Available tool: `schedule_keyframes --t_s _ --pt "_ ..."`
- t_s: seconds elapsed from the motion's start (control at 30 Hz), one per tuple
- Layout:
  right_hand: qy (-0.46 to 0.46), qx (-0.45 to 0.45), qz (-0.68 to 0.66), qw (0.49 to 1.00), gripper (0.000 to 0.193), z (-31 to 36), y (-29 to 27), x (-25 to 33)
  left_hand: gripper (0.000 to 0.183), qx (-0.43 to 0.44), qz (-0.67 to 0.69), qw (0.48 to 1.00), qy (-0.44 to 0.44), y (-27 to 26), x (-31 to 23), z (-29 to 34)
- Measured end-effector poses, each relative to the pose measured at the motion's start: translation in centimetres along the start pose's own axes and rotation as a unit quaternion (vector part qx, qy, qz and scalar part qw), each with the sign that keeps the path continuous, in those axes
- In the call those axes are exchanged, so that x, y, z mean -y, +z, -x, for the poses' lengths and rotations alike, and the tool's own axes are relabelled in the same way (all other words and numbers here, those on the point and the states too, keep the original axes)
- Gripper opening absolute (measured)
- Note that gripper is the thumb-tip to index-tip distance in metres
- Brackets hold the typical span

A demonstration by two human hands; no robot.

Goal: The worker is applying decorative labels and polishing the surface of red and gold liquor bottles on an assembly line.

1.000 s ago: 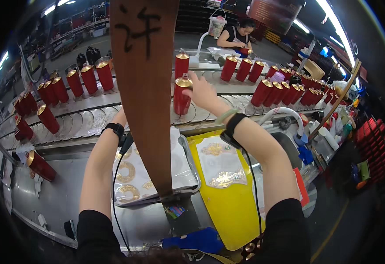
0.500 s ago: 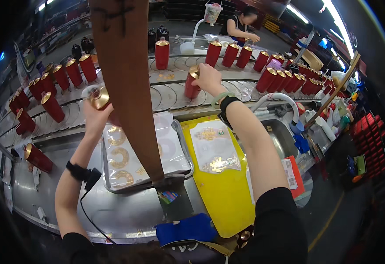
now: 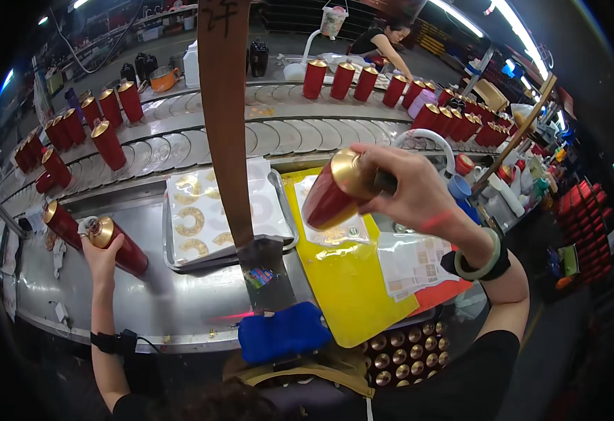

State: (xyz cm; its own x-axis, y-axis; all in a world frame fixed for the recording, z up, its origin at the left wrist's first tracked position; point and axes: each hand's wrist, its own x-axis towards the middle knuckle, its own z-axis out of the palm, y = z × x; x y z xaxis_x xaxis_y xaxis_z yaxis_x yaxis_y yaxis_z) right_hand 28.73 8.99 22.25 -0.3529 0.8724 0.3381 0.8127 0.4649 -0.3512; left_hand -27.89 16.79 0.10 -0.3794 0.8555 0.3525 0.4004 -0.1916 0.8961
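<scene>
My left hand is closed around the gold shoulder of a red bottle at the left of the metal worktop. A bit of white material shows by its fingertips; I cannot make out what it is. Just left of it leans a second red bottle. My right hand grips another red bottle by its gold top, tilted with the base toward the lower left. That bottle hangs over the yellow board and partly hides a white sheet with gold prints.
A brown post rises between my hands. Beside it lies a metal tray of gold ring-shaped stickers. Behind runs a conveyor carrying several red bottles. A blue pouch lies in front; a co-worker is across the line.
My left hand has brought its bottle down and left, beside the other bottle on the worktop. My right hand has lifted its bottle off the conveyor and drawn it nearer.
</scene>
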Motion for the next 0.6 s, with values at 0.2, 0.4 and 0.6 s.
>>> schedule_keyframes --t_s 0.2,0.4,0.6 --pt "-0.125 0.109 -0.095 0.982 0.049 0.3 4.1 6.6 0.081 -0.027 -0.020 0.995 0.098 -0.6 1.6 -0.1" --pt "-0.284 0.105 -0.075 0.950 0.055 -1.3 13.3 10.0 0.126 0.122 -0.026 0.963 0.238 2.6 -10.2 9.2" --pt "-0.311 0.138 -0.069 0.938 0.057 -3.1 16.2 12.1 0.100 0.228 0.196 0.953 0.024 7.9 -12.1 18.0"
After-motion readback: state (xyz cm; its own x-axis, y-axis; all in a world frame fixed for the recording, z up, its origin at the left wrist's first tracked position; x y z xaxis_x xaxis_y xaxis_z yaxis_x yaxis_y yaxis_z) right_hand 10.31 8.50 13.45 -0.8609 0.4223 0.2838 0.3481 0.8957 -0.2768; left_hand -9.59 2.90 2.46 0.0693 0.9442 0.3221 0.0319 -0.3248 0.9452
